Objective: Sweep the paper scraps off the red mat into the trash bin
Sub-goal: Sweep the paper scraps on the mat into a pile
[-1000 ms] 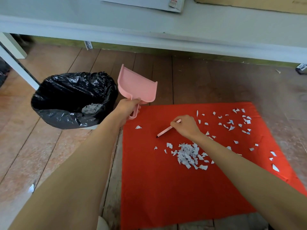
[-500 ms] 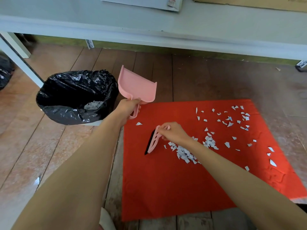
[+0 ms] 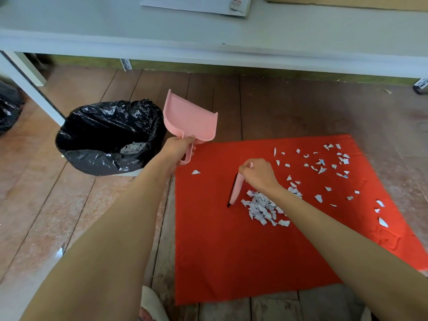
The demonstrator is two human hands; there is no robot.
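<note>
Pink plastic brush [image 3: 236,189]: over the last second it has turned in the right hand [image 3: 259,174]. It first lay low, pointing away from the grip towards the bin side; it now hangs below the grip, its dark bristle edge apparently on the red mat [image 3: 231,262]. The grip is clenched round the handle.

The pile of scraps [image 3: 261,207] has drawn tighter and sits just below the right grip, on the side away from the bristles. Judgement: gathering is partly done, and no load is ready for transfer.

The left hand [image 3: 178,149] remains clenched round the handle of the dustpan [image 3: 192,121], which is held raised, open face up and empty. The trash bin [image 3: 92,126] stands just beyond this grip, to its outer side.

Condition of the scraps:
- Small, white, irregular torn pieces, some with dark print.
- Loose scraps [image 3: 333,163] lie scattered well beyond the right grip, towards the far edge of the mat.
- A single scrap [image 3: 195,172] lies between the two grips.
- White scraps are already in the bin.
</note>
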